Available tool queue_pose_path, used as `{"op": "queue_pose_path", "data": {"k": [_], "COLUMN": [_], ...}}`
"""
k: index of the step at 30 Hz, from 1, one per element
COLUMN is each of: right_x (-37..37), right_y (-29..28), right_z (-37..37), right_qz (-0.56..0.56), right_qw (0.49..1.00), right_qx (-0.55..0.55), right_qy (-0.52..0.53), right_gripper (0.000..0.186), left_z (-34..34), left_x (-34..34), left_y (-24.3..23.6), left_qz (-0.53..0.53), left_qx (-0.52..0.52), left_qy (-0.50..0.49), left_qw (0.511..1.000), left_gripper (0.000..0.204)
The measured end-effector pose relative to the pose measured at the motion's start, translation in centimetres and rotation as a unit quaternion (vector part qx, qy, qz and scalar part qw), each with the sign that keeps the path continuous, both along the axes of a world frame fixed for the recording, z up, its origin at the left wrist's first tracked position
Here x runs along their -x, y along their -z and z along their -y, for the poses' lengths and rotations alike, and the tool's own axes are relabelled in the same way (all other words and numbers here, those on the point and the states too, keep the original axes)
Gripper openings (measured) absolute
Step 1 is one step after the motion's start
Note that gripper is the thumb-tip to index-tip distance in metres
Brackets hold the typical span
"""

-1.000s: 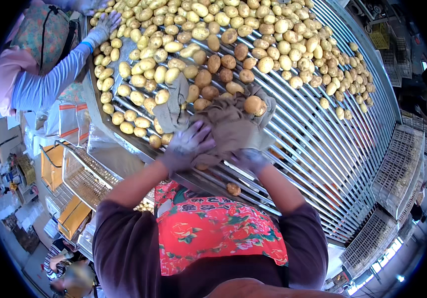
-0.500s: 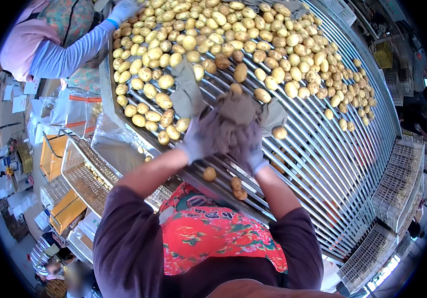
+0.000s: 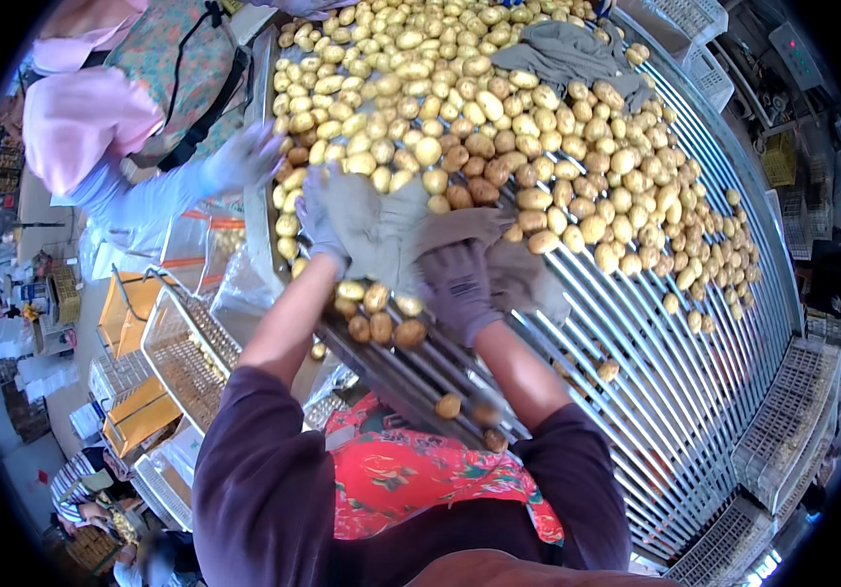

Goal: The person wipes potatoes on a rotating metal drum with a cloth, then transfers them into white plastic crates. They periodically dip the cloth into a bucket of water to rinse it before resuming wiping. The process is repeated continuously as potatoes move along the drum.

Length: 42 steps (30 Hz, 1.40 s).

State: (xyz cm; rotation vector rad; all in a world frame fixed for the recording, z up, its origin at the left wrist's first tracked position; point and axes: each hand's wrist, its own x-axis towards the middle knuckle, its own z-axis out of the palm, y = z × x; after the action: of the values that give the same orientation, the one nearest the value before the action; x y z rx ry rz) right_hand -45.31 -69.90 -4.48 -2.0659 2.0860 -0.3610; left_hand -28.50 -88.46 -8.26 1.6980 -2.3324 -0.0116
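Observation:
Both my gloved hands are on bunched cloth over the metal roller bars (image 3: pixel 675 411) among potatoes (image 3: pixel 626 196). My left hand (image 3: pixel 322 220) grips the left end of a grey cloth (image 3: pixel 381 230), beside a co-worker's blurred gloved hand (image 3: pixel 244 161). My right hand (image 3: pixel 454 284) is closed on the browner, crumpled part of the cloth (image 3: pixel 523 274), lower and to the right. A few potatoes lie below my hands on the near bars, some blurred.
Another grey cloth (image 3: pixel 562 64) lies among the potatoes at the back. White crates (image 3: pixel 190 362) and orange panels (image 3: pixel 132 421) stand at lower left, grid crates (image 3: pixel 782 411) at right. The co-worker in a pink sleeve (image 3: pixel 88 127) leans in at upper left; others work at lower left.
My left hand has moved up and left, spreading the cloth leftward; my right hand trails below. The co-worker's hand has come down beside mine. More potatoes lie near my arms.

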Motion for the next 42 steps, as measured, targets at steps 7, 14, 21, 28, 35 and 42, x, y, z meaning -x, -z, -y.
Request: {"op": "queue_pose_path", "data": {"k": [7, 14, 21, 28, 35, 42], "right_x": [2.3, 3.4, 15.1, 30.2, 31.3, 18.2], "right_y": [0.8, 0.2, -7.0, 2.0, 6.7, 4.7], "right_z": [3.4, -3.4, -7.4, -28.9, -6.5, 13.5], "right_qz": [0.137, 0.044, 0.142, 0.216, 0.161, 0.089], "right_qw": [0.988, 0.995, 0.890, 0.575, 0.664, 0.883], "right_qx": [0.017, 0.075, 0.240, 0.406, 0.360, 0.259], "right_qy": [0.067, 0.051, 0.360, 0.677, 0.634, 0.381], "right_gripper": [0.041, 0.039, 0.031, 0.039, 0.053, 0.028], "left_z": [5.9, -2.4, -5.0, -19.5, -13.5, -12.6], "left_x": [11.1, 5.9, 12.9, 15.3, 9.0, 0.7], "left_y": [-0.4, -0.8, -8.2, -7.3, -5.4, -8.7], "left_qz": [0.023, -0.035, -0.389, -0.229, -0.204, -0.377], "left_qx": [-0.048, -0.102, -0.217, -0.519, -0.649, -0.528], "left_qy": [0.134, 0.324, 0.329, 0.570, 0.328, 0.214], "left_qw": [0.990, 0.940, 0.833, 0.595, 0.655, 0.730], "left_gripper": [0.060, 0.057, 0.031, 0.036, 0.034, 0.034]}}
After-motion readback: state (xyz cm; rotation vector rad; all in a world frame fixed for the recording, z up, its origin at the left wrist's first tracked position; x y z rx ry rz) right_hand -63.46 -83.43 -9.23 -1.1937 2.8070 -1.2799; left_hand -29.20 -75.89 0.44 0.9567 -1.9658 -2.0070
